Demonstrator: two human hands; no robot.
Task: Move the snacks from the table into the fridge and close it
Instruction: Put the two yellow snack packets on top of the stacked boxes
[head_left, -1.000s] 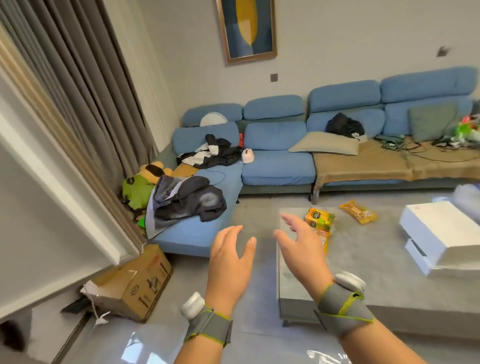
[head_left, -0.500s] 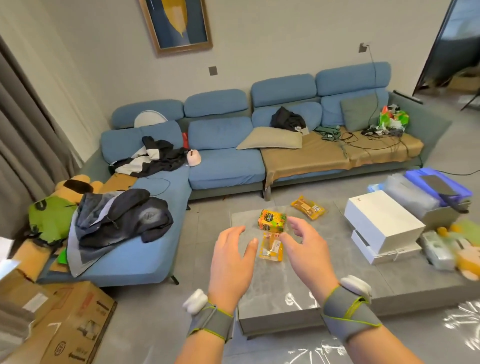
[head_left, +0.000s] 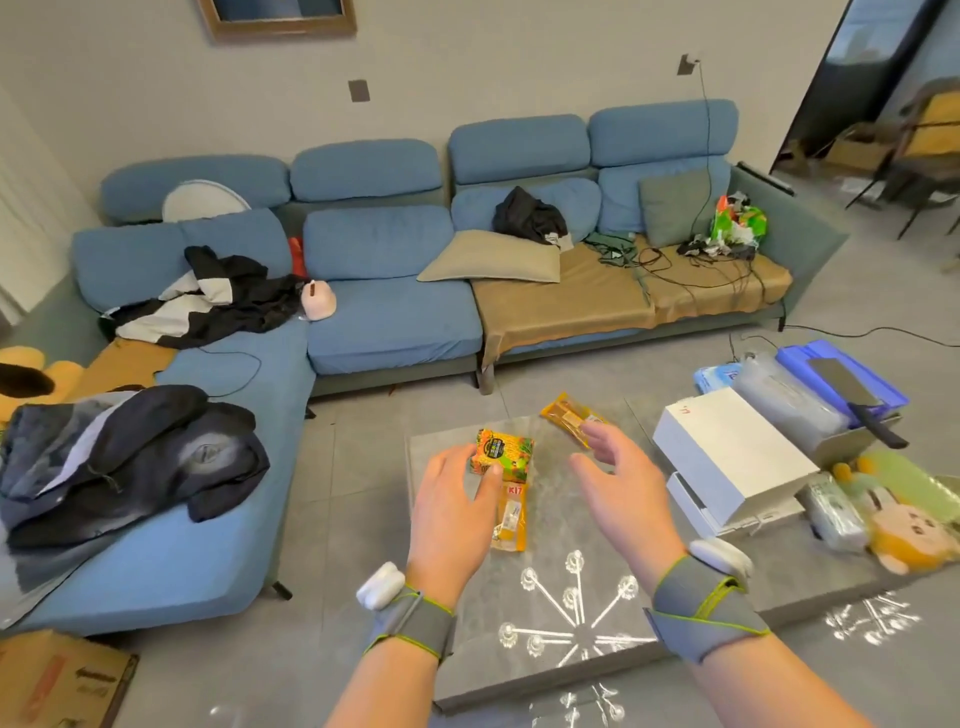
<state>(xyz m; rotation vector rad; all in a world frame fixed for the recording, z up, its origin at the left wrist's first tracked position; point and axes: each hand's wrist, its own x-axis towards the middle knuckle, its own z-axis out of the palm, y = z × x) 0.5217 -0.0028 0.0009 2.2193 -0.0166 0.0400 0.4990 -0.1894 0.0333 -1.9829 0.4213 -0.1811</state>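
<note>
We can read little print here: the flat yellow packet (head_left: 510, 519) shows red letters "KI" at its top edge, the rest too small to make out, and the orange-and-green snack box (head_left: 503, 453) carries a dark label whose text is blurred. All three snacks lie on the grey table (head_left: 519, 639). Our left hand (head_left: 453, 514) is open, fingers spread, its fingertips over the near-left corner of the snack box and its thumb just above the top of the yellow packet, which lies at 3 o'clock from the palm; we cannot tell whether the fingers touch the box. Our right hand (head_left: 621, 491) is open too, palm turned inward, holding nothing; its fingertips reach the near end of the amber wrapped snack (head_left: 566, 417), which lies at 11 o'clock from that hand, and contact is unclear. The snack box sits at 9 o'clock from the right hand, apart from it. At 3 o'clock on the table rests a white box (head_left: 732, 457), with a small red mark near its far corner that we cannot read. Both wrists wear grey straps edged in green.
</note>
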